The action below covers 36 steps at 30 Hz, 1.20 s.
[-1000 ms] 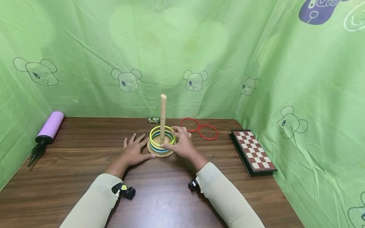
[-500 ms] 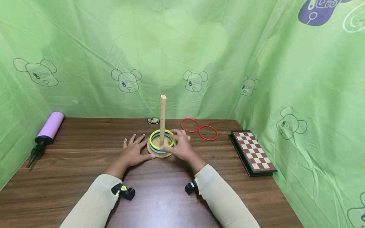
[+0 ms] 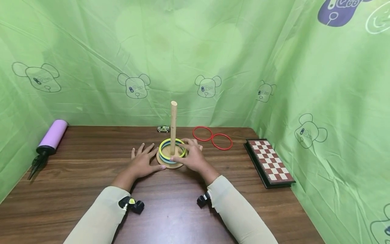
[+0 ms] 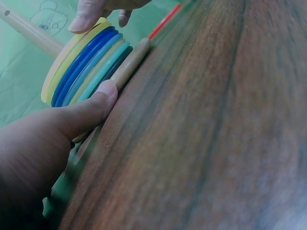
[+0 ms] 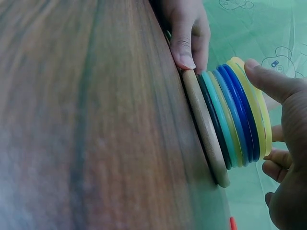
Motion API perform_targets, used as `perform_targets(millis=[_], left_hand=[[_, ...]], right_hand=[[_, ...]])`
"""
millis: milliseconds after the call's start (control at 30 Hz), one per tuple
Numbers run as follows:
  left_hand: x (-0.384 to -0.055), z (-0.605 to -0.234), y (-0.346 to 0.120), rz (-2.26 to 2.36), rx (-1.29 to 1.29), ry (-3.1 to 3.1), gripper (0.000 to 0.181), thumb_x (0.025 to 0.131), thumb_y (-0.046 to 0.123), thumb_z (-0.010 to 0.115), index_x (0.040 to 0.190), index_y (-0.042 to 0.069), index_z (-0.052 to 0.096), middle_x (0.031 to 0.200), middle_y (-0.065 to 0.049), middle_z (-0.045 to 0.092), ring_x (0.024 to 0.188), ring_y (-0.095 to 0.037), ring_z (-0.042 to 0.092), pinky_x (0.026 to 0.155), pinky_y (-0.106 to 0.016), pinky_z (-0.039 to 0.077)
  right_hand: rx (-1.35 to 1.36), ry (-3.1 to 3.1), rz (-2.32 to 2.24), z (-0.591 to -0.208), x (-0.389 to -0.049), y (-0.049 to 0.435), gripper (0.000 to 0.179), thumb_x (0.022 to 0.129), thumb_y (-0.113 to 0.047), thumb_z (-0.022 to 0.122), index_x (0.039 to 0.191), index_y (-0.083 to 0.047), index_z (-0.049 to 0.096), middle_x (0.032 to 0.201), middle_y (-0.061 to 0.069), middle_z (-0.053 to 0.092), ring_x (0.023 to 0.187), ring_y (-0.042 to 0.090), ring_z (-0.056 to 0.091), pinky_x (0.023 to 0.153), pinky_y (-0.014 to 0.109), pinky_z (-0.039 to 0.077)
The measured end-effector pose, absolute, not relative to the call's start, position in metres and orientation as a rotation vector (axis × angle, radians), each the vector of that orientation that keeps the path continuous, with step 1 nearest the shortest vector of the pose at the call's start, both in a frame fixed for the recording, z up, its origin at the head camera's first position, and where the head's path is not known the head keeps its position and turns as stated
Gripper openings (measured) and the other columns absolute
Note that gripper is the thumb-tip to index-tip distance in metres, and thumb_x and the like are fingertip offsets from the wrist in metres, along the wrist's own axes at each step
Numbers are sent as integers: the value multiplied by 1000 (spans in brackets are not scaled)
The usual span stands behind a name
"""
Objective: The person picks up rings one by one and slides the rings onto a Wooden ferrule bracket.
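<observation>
An upright wooden peg (image 3: 173, 125) rises from a round wooden base (image 5: 207, 125). Stacked around the peg are several rings in teal, light blue, dark blue and yellow, with a yellow ring (image 3: 160, 148) on top. My right hand (image 3: 195, 158) holds this top ring at its right side, thumb at the front and fingers further back. To the left, my left hand (image 3: 142, 164) lies with straight, spread fingers. Its thumb (image 4: 106, 92) touches the edge of the base in the left wrist view.
Two red rings (image 3: 222, 149) lie flat behind my right hand. A toy car (image 3: 163, 129) sits behind the peg. At the right is a checkered game board (image 3: 270, 162), and at the left a purple hand pump (image 3: 54, 135). Green cloth (image 3: 170, 51) hangs around the wooden table (image 3: 170, 210).
The top yellow ring has come down from slightly above the others onto the stack, my right hand lowering along with it. My left hand stays where it was.
</observation>
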<state>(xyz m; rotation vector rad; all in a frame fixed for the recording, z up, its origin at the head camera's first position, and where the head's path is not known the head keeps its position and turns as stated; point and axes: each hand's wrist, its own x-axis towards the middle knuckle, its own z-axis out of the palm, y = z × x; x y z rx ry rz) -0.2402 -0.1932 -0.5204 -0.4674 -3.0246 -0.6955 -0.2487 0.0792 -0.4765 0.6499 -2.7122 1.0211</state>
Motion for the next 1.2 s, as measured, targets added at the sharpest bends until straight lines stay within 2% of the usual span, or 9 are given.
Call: perform_targets(millis=[433,667,967,1100,1200], left_hand=[[-238,-518,-193,-692,-468,-3026,108,87,83,71,167,13,47,178,-20,34,166,-58,13,126,-86,1],[-238,-518,-193,-704,-466,-3022,107,88,81,72,167,13,47,178,-20,34,166,-57,13,125,-86,0],[-237,-516,-192,-682,-466,-3003,106,87,80,73,166,13,49,177,-20,36,166,-58,16,126,-86,4],[-238,-518,-192,-686,-465,-3009,107,87,81,73,166,13,48,178,-19,35,166,-58,15,126,-86,3],[-238,-519,-193,-682,-465,-3012,108,87,82,72,167,13,48,178,-19,34,167,-57,13,126,-86,1]], right_hand=[[666,-2708,1044,-479,-251,80,75,81,-49,97,139,-7,75,158,11,59,146,32,48,112,59,32],[681,-2679,1083,-479,-250,81,78,81,-49,97,143,-9,72,165,12,53,152,34,43,115,63,30],[665,-2518,1223,-480,-261,98,53,98,-38,82,139,-5,73,160,17,56,148,39,45,114,69,25],[563,-2476,1238,-484,-271,110,47,106,-41,71,138,-7,74,156,17,59,146,36,48,113,68,26],[479,-2460,1264,-487,-279,119,46,107,-43,69,137,-8,75,155,18,59,146,35,47,113,66,25]])
